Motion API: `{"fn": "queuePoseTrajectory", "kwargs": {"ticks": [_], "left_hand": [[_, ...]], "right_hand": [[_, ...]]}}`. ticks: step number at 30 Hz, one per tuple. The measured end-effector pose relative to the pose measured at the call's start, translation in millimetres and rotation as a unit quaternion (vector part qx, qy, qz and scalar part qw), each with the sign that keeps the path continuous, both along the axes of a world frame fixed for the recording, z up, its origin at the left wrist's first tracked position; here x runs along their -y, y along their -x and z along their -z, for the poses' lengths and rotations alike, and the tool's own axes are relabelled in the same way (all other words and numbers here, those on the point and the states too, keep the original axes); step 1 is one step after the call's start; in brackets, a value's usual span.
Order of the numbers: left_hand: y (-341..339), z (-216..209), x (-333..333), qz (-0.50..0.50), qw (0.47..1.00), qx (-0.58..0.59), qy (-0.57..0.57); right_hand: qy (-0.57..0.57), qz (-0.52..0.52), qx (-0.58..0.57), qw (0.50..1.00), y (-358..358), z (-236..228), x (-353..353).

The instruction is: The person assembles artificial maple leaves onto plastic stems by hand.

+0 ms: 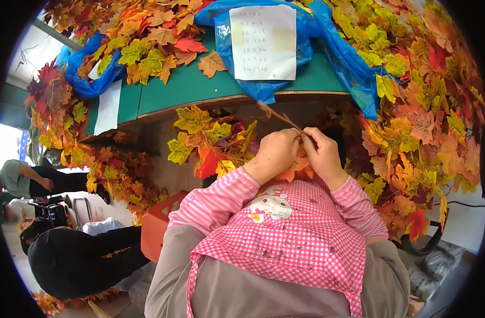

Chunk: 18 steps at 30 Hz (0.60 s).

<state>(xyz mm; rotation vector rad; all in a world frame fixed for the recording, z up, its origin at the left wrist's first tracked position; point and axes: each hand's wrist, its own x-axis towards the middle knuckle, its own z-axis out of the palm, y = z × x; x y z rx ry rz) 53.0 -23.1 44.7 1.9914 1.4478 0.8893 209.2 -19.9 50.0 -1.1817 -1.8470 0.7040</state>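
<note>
My left hand (pixel 277 152) and my right hand (pixel 323 157) meet in front of my chest, fingers pinched together. Between them is the brown stem (pixel 281 115) of an artificial maple branch, its end slanting up toward the table edge. Yellow, green and red maple leaves (pixel 213 140) hang to the left of my left hand, and orange leaves (pixel 296 168) show just below both hands. Whether all these leaves belong to the held stem I cannot tell. My fingers hide the spot where they grip.
Ahead is a green table (pixel 171 98) with a wooden edge. Blue plastic (pixel 319 50) and a white paper sheet (pixel 263 45) lie on it. Artificial leaves (pixel 412 127) crowd the right side. A red box (pixel 159 225) stands at my left; two people (pixel 78 259) are beyond it.
</note>
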Motion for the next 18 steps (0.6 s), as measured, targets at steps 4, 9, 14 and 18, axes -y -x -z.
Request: {"fn": "queuePoseTrajectory", "kwargs": {"ticks": [4,9,14,18], "left_hand": [[2,-6,5,0.030,0.999,0.004,0.030],[11,-5,15,0.054,0.997,0.013,0.054],[8,-7,17,0.088,0.992,0.029,0.083],[7,4,18,0.014,0.999,0.003,0.039]], "right_hand": [[0.007,0.019,-0.029,0.999,-6,3,-1],[0.431,0.021,-0.304,0.849,-19,27,-2],[0.523,-0.011,-0.510,0.683,-26,69,0],[0.554,0.002,-0.488,0.674,-23,78,-2]]}}
